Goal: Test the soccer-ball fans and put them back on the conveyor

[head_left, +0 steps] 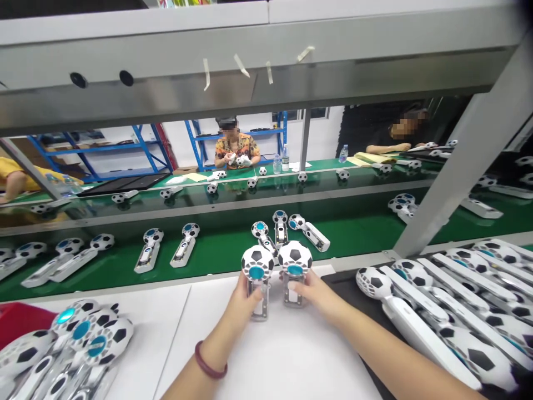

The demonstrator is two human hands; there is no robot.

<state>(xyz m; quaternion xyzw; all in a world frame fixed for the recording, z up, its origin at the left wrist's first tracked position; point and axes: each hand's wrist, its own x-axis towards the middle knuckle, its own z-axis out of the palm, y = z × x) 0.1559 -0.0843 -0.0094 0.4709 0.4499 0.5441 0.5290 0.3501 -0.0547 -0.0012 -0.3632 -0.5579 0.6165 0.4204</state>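
My left hand [250, 300] is closed around the handle of a handheld fan [257, 263] with a black-and-white soccer-ball head and a teal centre. Close beside it, a matching fan [295, 260] is gripped in my right hand [306, 289]. Both stand upright over the white worktop [233, 355], ball heads up, with the thumbs across their handles. Just behind them lie three more such fans [315, 236] on the green conveyor belt [225, 247]. A dark red band circles my left wrist.
Piled fans [96, 344] lie at the left by a red bin [25, 328]. Rows of fans [420, 322] fill a black tray [347, 286] at right. A slanted metal post [449, 172] and overhead beam [266, 83] frame the belt. Co-workers [236, 145] sit across it.
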